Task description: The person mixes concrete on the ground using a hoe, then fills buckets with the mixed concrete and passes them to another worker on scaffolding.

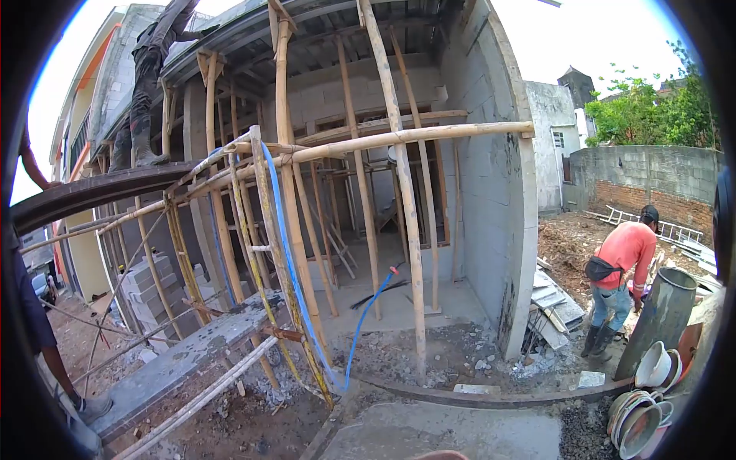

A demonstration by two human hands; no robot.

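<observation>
Neither my left hand nor my right hand is in the picture. Closest to me, at the bottom edge, shows a reddish curved rim point(441, 455); the rest of it is cut off. Ahead lies a wet grey concrete patch point(429, 429) with a raised edging board point(437, 395). A blue hose point(360, 322) hangs from the yellow scaffold frame point(264, 268) and bends up to a red-tipped end. Stacked buckets point(638, 423) lie tipped over at the lower right, with more pale buckets point(654, 366) above them.
Bamboo props point(406, 222) hold up the roof formwork. A worker in a red shirt point(625, 253) bends beside a tall grey cylinder point(659, 314). One person stands on a dark beam point(100, 192); another, partly cut off, has a shoe point(96, 409) on a plank point(184, 356).
</observation>
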